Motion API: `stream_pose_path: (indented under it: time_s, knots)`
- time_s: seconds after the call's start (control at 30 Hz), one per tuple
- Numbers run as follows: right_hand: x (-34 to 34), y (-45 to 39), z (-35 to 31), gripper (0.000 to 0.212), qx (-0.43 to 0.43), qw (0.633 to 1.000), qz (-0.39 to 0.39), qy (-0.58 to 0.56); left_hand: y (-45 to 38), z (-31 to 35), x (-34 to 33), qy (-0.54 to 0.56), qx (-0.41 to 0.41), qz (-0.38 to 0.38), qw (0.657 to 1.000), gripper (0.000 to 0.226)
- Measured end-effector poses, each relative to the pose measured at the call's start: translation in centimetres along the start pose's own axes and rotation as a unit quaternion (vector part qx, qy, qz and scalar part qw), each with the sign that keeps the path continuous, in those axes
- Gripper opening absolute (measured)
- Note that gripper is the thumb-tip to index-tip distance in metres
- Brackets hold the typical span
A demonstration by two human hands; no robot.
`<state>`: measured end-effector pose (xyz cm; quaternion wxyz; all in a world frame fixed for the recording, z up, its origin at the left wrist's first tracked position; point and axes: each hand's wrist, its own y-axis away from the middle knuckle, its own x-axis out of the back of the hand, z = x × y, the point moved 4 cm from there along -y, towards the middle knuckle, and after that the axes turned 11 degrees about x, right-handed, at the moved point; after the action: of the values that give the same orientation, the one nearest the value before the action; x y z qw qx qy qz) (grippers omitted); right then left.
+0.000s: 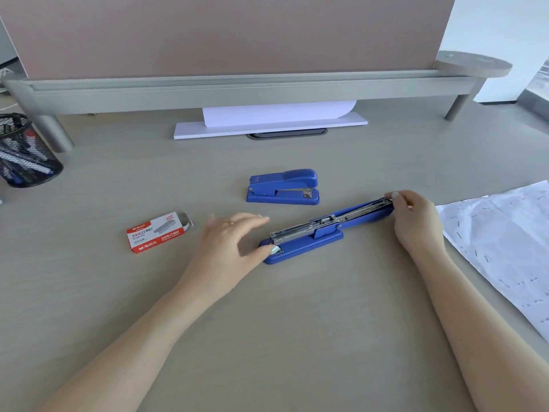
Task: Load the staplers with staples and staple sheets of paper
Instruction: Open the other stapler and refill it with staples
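Observation:
A blue stapler point(312, 237) lies swung fully open on the desk, its metal staple channel facing up. My right hand point(416, 221) grips the far end of its opened top arm. My left hand point(231, 242) rests with fingers spread, thumb pressing on the stapler's base at the near left end. A second blue stapler point(283, 187) stands shut just behind. A red and white staple box point(157, 233), its inner tray slid partly out, lies to the left. Sheets of paper with several staples in them point(505, 248) lie at the right.
A black mesh pen cup point(23, 150) stands at the far left. A white paper stack point(267, 121) sits under the grey monitor shelf point(237, 87) at the back. A pink partition rises behind it.

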<state>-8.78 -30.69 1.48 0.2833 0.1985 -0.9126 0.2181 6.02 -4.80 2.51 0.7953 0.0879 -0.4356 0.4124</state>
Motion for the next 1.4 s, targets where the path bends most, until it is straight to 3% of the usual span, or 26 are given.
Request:
stream_pose_path:
  time_s: [0.1, 0.17, 0.23, 0.3, 0.4, 0.53, 0.6, 0.73, 0.8, 0.97, 1.1, 1.4]
  knots:
    - [0.2, 0.2, -0.9, 0.029, 0.04, 0.997, 0.06, -0.04, -0.3, -3.4, 2.6, -0.111, 0.017, 0.077, 0.991, 0.066]
    - [0.2, 0.5, -1.8, 0.029, 0.075, 0.993, 0.077, -0.053, -0.3, -6.4, 4.3, -0.159, 0.086, 0.106, 0.978, 0.067]
    - [-0.2, 1.0, -2.9, 0.027, 0.108, 0.99, 0.071, -0.065, -0.3, -8.9, 5.3, -0.15, 0.184, 0.094, 0.967, 0.062]
    - [-0.9, 1.6, -3.9, 0.026, 0.141, 0.987, 0.054, -0.058, -0.3, -9.9, 5.5, -0.113, 0.225, 0.081, 0.964, 0.047]
    - [-1.9, 2.5, -5.3, 0.023, 0.174, 0.983, 0.023, -0.054, -0.2, -9.2, 5.1, -0.06, 0.192, 0.068, 0.977, 0.029]
    - [-2.5, 4.6, -7.9, 0.023, 0.24, 0.966, -0.011, -0.097, 0.7, -6.2, 4.8, 0.059, 0.127, 0.084, 0.987, 0.025]
    - [-2.6, 6.3, -10.1, 0.022, 0.319, 0.939, -0.031, -0.124, 1.2, -4.0, 4.1, 0.109, 0.095, 0.076, 0.987, 0.032]
    - [-3.0, 10.3, -13.5, 0.016, 0.519, 0.849, -0.056, -0.089, 2.0, -1.2, 1.6, 0.15, 0.035, 0.015, 0.988, 0.038]
    - [-3.6, 11.5, -14.1, 0.019, 0.561, 0.823, -0.064, -0.056, 2.1, -0.7, 1.3, 0.156, 0.016, -0.003, 0.988, 0.037]
    - [-4.6, 10.7, -13.1, 0.018, 0.504, 0.86, -0.085, -0.016, 2.1, -0.9, 1.4, 0.168, 0.004, -0.012, 0.986, 0.041]
    - [-4.9, 9.9, -12.2, 0.019, 0.434, 0.892, -0.119, -0.052, 2.1, -0.6, 1.4, 0.149, -0.017, -0.021, 0.988, 0.042]
    - [-5.4, 10.0, -12.1, 0.025, 0.4, 0.9, -0.145, -0.096, 2.2, -0.5, 1.1, 0.158, -0.02, -0.052, 0.986, 0.043]
